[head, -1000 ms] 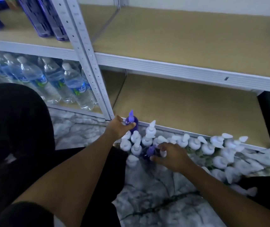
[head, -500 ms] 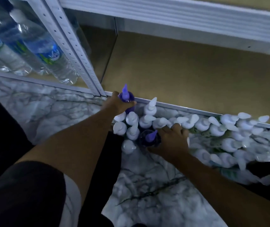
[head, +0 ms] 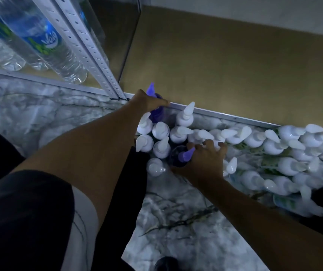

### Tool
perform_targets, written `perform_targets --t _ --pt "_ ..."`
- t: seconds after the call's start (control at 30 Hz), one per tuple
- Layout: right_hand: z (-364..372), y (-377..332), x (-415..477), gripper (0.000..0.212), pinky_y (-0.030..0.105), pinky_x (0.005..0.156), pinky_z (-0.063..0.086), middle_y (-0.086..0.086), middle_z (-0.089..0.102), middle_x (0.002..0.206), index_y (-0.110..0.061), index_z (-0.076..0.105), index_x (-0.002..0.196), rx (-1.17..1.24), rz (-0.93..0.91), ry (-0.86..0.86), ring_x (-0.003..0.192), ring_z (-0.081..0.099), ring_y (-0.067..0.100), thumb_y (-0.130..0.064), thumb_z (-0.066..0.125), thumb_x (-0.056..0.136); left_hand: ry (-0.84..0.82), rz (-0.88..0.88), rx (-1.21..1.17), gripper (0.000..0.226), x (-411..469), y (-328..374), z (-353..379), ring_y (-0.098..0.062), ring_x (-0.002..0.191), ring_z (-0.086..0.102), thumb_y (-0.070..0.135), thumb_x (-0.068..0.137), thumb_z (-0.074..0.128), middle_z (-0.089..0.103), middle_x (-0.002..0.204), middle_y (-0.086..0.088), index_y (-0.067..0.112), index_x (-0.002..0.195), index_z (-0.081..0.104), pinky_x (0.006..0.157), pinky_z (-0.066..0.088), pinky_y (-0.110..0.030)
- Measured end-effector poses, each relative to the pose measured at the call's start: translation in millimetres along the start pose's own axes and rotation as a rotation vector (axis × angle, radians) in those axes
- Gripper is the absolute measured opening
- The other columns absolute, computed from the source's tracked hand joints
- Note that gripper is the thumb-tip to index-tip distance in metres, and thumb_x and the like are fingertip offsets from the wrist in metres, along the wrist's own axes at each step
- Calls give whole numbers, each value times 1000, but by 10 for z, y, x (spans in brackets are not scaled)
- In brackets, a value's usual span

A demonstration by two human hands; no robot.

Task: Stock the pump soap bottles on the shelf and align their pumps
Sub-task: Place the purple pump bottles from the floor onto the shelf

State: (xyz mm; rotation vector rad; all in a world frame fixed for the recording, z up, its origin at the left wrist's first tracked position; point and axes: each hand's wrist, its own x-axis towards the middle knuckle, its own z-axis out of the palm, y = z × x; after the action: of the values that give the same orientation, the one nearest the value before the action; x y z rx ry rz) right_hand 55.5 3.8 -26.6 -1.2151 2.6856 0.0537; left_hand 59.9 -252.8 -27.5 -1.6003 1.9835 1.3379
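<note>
None shelved yet: our left hand (head: 147, 103) grips a purple bottle (head: 156, 112), right hand (head: 205, 160) the twin bottle (head: 183, 155) at five o'clock.

Dim overall, bluish cast. White pump bottles (head: 274, 145) right of the shelf post (head: 90, 49) blow out w/ glare; those farthest from post smear w/ motion blur. Water bottles (head: 39, 42) left of post stretched by wide-angle distortion. Dark clothing (head: 19, 222) below post lost in shadow.

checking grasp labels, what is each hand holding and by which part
Left hand grips the far purple-pump bottle at its neck. Right hand grips the near purple-pump bottle round its shoulder.
</note>
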Motion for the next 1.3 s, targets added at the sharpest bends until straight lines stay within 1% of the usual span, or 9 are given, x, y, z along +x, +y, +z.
perform_targets --t 0.07,0.13,0.4,0.63,0.8,0.93,1.03,1.2,1.3 --pt "-10 -20 2 67 54 100 21 -7 69 85 -29 63 86 4 22 -27 106 52 26 -87 54 52 11 -2 54 103 12 15 -16 -22 111 55 57 64 88 54 125 -3 10 143 42 93 47 -34" --pt "-26 -38 -6 66 54 102 17 -8 70 89 -30 64 89 -2 32 -39 110 51 25 -86 56 54 30 -14 77 108 18 26 -8 -24 118 55 58 62 89 54 127 -4 9 145 39 98 48 -36" --pt "-22 -18 -26 56 52 95 24 -7 66 75 -27 62 79 38 27 20 92 56 24 -74 66 50 202 27 142 78 -129 -39 77 -21 91 50 58 67 83 58 110 -3 15 126 55 77 43 -33" --pt "-351 37 -234 45 41 90 30 -7 64 71 -27 60 75 205 -45 146 77 61 23 -66 68 55 319 86 153 58 -652 208 -314 -22 90 54 54 65 85 57 87 0 20 93 47 89 53 -33" --pt "-949 167 -465 61 34 82 40 -8 65 86 -26 64 92 359 -112 107 85 63 19 -74 61 53 387 267 108 109 -1246 418 -691 -29 115 60 60 54 84 61 123 -6 18 145 42 95 49 -35" --pt "-1578 283 -769 55 33 77 50 -9 62 92 -29 60 97 692 -26 151 85 62 14 -62 68 55 314 534 2 110 -1879 602 -1016 -11 99 62 41 66 88 69 108 4 17 156 30 88 39 -20" --pt "-1961 468 -961 49 27 71 51 -14 63 91 -33 60 95 822 20 198 81 60 3 -54 76 53 290 681 -37 92 -2407 737 -1161 -2 76 67 46 58 83 71 80 14 4 134 54 75 52 -25" --pt "-2620 956 -1220 40 17 71 49 -13 72 95 -36 62 102 1165 36 289 86 68 3 -23 83 70 232 827 -397 51 -3287 1010 -994 3 61 66 18 77 85 67 90 -2 14 113 48 58 51 -13" --pt "-2979 1227 -1317 50 20 77 52 -7 74 108 -26 62 118 1351 7 306 95 71 9 -20 83 73 77 852 -682 61 -3688 1177 -770 -13 68 69 37 55 87 71 88 -5 20 103 52 70 56 -32"
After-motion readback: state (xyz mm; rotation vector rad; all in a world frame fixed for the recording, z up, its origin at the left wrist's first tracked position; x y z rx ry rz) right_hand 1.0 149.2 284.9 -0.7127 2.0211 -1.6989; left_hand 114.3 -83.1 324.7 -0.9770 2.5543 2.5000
